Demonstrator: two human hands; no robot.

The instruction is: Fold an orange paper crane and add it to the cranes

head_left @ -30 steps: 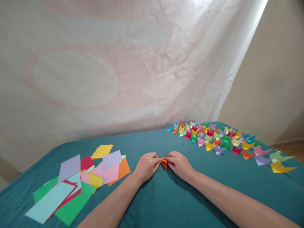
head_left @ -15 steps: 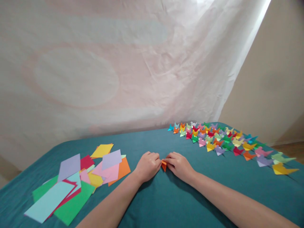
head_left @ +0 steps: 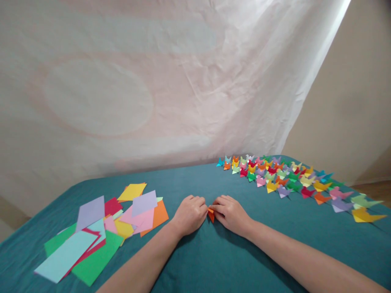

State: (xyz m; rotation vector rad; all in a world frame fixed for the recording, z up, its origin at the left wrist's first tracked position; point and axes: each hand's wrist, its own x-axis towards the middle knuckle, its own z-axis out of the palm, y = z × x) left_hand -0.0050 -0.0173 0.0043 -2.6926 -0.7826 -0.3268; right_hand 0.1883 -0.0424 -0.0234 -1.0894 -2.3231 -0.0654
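— while it sits on the teal cloth (head_left: 214, 260), where's the orange folded piece (head_left: 211, 214)?
— near centre; left hand (head_left: 190, 213) and right hand (head_left: 230, 212) pinch it from either side, probably steadying its crease; loose sheets (head_left: 100, 232) lie left.

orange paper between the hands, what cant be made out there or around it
Head view: orange paper mostly hidden by left hand and right hand; fold shape unclear.
Far folded figures: too small to tell shape.
Loose sheets: lower ones covered by upper ones.
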